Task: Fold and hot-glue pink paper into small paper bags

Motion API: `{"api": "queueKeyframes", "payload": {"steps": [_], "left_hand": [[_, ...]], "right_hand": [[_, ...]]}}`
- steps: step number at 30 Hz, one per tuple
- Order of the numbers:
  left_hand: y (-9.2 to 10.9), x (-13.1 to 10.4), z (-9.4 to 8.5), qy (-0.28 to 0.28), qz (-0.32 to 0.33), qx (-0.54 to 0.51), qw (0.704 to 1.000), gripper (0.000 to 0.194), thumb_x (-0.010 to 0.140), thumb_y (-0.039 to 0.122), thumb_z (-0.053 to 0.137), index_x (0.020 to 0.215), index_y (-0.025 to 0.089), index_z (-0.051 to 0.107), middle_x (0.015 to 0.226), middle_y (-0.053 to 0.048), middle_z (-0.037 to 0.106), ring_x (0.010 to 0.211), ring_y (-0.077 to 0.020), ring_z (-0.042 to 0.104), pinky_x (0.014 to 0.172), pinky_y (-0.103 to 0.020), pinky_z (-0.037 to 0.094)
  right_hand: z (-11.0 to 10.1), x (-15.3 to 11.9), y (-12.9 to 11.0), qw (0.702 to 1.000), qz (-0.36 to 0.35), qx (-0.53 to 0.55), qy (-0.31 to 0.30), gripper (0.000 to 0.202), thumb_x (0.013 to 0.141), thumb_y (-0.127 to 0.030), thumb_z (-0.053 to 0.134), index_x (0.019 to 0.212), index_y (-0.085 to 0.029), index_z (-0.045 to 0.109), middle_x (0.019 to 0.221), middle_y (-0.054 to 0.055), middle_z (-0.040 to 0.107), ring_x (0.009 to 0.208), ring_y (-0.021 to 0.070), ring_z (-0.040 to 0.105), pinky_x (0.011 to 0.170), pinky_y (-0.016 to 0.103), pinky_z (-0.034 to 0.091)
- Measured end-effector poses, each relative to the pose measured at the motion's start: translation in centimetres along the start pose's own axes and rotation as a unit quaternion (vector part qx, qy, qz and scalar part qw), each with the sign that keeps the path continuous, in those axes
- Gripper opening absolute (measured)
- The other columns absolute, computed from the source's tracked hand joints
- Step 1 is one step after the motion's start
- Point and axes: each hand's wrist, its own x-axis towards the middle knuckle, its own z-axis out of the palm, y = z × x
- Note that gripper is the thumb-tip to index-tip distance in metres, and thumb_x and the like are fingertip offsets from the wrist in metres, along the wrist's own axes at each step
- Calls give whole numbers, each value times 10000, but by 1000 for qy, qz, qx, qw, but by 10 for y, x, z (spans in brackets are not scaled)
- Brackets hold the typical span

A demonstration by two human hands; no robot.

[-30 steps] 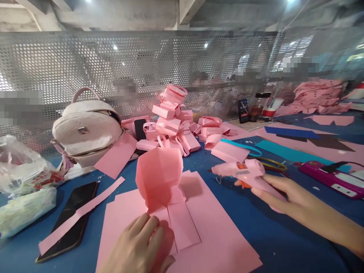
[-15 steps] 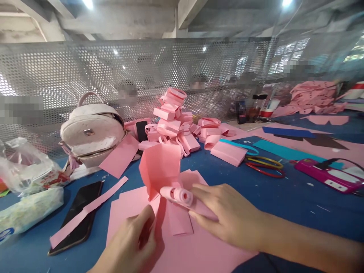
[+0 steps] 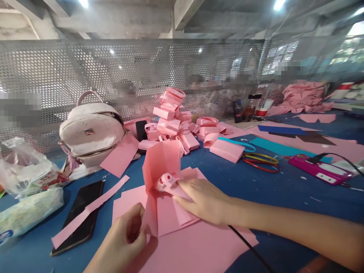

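Note:
A folded pink paper piece (image 3: 162,159), its panels standing up like a part-formed box, is in front of me on flat pink sheets (image 3: 182,250). My left hand (image 3: 125,235) pinches the near left edge of this folded piece, thumb and forefinger closed on it. In my right hand (image 3: 204,201) is a pink glue gun (image 3: 167,182), its front end over the inside of the folded piece. A black cord (image 3: 247,242) runs from under my right forearm towards the bottom edge. The glue gun's handle is mostly hidden by my fingers.
Pink paper boxes (image 3: 170,123) are heaped at the back. To the left are a pale backpack (image 3: 91,129), a phone (image 3: 76,216) under a pink strip, and plastic bags (image 3: 19,167). On the right lie coloured loops (image 3: 261,163) and a magenta power strip (image 3: 318,168). Perforated screen behind.
The glue gun has moved left and farther into the folded paper. My left hand has shifted slightly left, and the paper's near side panel now stands more upright. The view has turned slightly right.

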Motion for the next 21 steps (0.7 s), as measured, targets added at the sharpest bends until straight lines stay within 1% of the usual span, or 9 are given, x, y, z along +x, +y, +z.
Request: {"api": "queueKeyframes", "payload": {"steps": [3, 7, 10, 14, 17, 21], "left_hand": [[4, 0, -2, -22, -18, -39, 999, 141, 825, 262, 553, 772, 218, 430, 731, 38, 496, 681, -126, 451, 593, -222, 338], [8, -1, -4, -18, -24, -32, 999, 149, 840, 274, 563, 772, 212, 446, 730, 43, 476, 689, -124, 450, 604, -221, 343], [6, -1, -3, -18, -15, -22, 999, 153, 860, 305, 556, 785, 211, 462, 751, 27, 511, 712, -138, 486, 616, -230, 369], [1, -2, -2, -19, -8, -25, 999, 183, 880, 351, 559, 795, 211, 477, 759, 19, 538, 722, -148, 515, 629, -234, 393], [0, -2, -2, -11, -6, -24, 1000, 203, 879, 367, 572, 789, 212, 476, 760, 19, 535, 721, -148, 508, 632, -233, 395], [4, -2, -3, -18, -9, -22, 1000, 221, 889, 384, 564, 788, 215, 464, 752, 21, 511, 727, -151, 500, 631, -234, 391]], "right_hand": [[0, 1, -4, 1000, 8, -28, -3, 311, 1003, -294, 458, 1216, -182, 655, 991, 98, 771, 860, 239, 707, 736, 289, 463], [0, 1, -9, 999, 3, -50, -6, 305, 1022, -300, 435, 1212, -180, 640, 965, 93, 761, 858, 235, 703, 717, 284, 442], [0, 1, -8, 998, 1, -69, -5, 286, 1022, -298, 430, 1162, -172, 645, 927, 87, 758, 797, 228, 700, 669, 288, 416], [-1, 0, -7, 996, -23, -88, 8, 248, 1013, -279, 432, 1100, -191, 647, 872, 62, 756, 726, 220, 687, 611, 297, 377], [-3, -2, -7, 996, -24, -87, 4, 247, 1017, -297, 431, 1058, -197, 654, 855, 55, 755, 731, 219, 685, 600, 296, 373], [-6, -4, -8, 997, -8, -81, -16, 306, 1033, -325, 390, 945, -181, 645, 904, 82, 768, 796, 244, 702, 633, 307, 398]]}}
